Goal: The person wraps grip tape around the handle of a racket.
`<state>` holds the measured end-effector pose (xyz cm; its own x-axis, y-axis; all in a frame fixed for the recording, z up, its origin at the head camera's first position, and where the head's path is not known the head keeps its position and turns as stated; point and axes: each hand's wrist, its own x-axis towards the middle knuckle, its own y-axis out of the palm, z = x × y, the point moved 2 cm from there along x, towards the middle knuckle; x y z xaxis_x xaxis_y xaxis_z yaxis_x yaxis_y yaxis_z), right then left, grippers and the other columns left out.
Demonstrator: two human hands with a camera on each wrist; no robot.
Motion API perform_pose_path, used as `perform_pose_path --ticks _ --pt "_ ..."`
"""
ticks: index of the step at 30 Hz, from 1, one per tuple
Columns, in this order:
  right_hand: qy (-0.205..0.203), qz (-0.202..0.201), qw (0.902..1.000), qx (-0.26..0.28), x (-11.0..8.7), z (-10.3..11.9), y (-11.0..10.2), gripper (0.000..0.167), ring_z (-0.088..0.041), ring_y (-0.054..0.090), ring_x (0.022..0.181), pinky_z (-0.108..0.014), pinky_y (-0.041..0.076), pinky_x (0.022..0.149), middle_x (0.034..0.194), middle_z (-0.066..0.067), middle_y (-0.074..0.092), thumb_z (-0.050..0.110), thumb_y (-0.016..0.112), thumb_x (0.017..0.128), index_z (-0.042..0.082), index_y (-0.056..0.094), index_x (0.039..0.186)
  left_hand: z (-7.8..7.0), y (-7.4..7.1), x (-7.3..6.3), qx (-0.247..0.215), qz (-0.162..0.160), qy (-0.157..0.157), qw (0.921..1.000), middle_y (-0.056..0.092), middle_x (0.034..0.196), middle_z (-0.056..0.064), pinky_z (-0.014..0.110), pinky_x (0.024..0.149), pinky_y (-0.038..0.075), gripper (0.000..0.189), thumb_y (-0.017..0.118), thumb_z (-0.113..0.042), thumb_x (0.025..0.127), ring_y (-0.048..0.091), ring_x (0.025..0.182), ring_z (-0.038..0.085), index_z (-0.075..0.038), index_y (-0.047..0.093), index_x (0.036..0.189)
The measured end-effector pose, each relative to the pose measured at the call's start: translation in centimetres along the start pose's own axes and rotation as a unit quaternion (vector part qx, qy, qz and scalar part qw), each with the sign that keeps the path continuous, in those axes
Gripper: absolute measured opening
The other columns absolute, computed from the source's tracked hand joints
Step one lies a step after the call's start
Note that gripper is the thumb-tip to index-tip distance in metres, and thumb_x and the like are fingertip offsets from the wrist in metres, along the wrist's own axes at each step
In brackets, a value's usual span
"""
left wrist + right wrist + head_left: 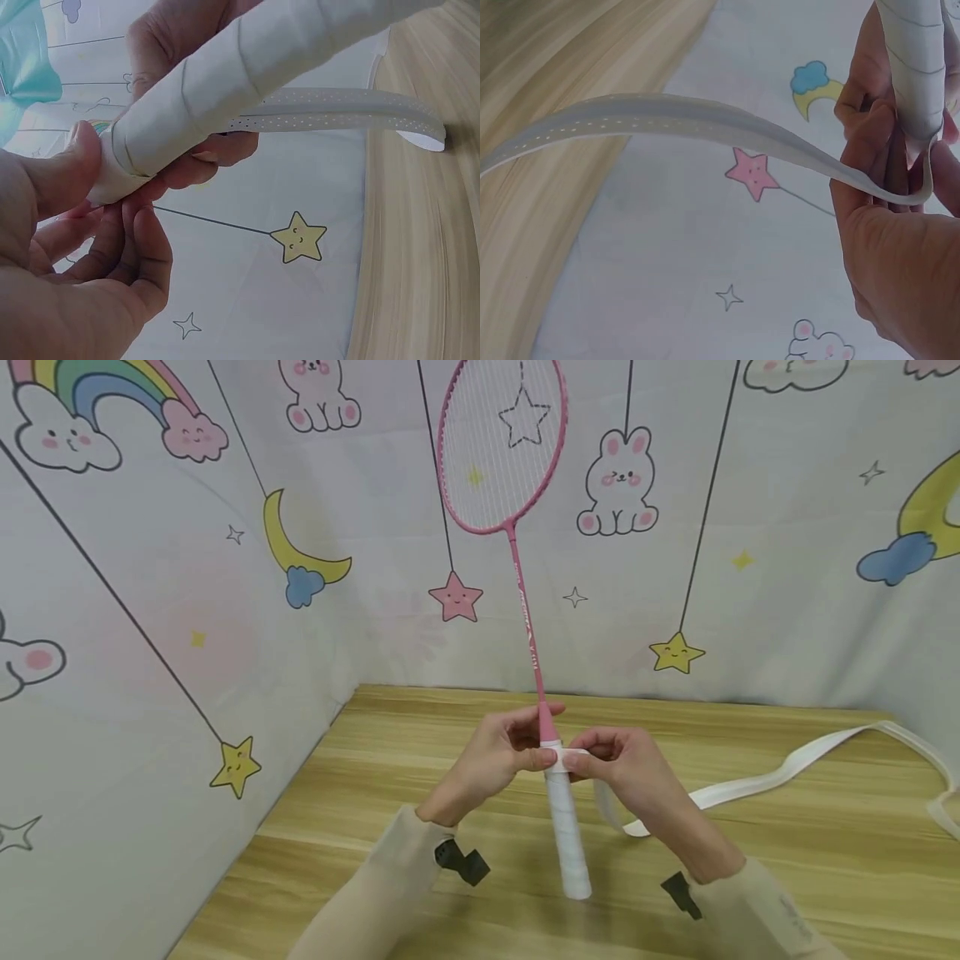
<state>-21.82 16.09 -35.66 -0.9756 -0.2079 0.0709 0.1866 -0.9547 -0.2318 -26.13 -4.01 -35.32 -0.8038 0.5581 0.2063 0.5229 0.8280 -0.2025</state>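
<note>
A pink badminton racket (527,618) stands tilted, its strung head up and its handle (567,839) down, over the table. White perforated grip tape (697,124) is wound round the handle in overlapping turns, which show closely in the left wrist view. My left hand (483,764) grips the racket at the top of the handle, thumb on the wrap and fingers behind the pink cone. Right beside it, my right hand (641,772) pinches the tape where it leaves the handle. From there the loose strip (750,787) trails off to the right.
Below the hands lies a wood-grain table (360,860). A white cloth backdrop (375,635) printed with stars, moons and rabbits rises behind it and along the left. The loose tape loops over the table's right side.
</note>
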Motion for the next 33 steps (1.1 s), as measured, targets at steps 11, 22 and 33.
perform_pose_path --ticks 11,22,33 --pt "-0.011 0.043 0.9986 0.030 0.2 -0.3 -0.2 0.020 -0.014 0.077 0.089 -0.031 0.059 0.094 0.092 0.007 0.077 0.016 0.076 0.103 -0.003 0.070 0.107 0.0 -0.4 0.1 -0.026 0.037 -0.003 0.9990 0.072 0.117 0.018 0.025 0.089 0.060 0.056 0.067 0.006 0.102 0.067 0.100 0.014 -0.002 0.057 0.156" --pt "-0.043 -0.057 0.9974 -0.003 0.2 -0.3 0.1 0.017 -0.009 0.069 0.083 -0.024 0.058 0.086 0.083 0.009 0.077 0.009 0.079 0.100 -0.006 0.072 0.101 0.0 0.3 0.0 0.037 -0.021 -0.002 0.9991 0.073 0.123 0.019 0.026 0.092 0.057 0.037 0.076 -0.012 0.103 0.066 0.103 0.010 -0.004 0.070 0.139" --pt "-0.034 -0.100 0.9935 -0.041 0.5 0.0 0.6 0.019 -0.011 0.072 0.084 -0.022 0.060 0.082 0.091 -0.005 0.081 0.012 0.081 0.099 -0.005 0.077 0.104 0.5 0.9 -0.2 0.100 -0.103 0.021 0.9895 0.079 0.110 0.019 0.022 0.078 0.056 0.017 0.079 -0.011 0.100 0.066 0.088 0.008 0.000 0.079 0.113"
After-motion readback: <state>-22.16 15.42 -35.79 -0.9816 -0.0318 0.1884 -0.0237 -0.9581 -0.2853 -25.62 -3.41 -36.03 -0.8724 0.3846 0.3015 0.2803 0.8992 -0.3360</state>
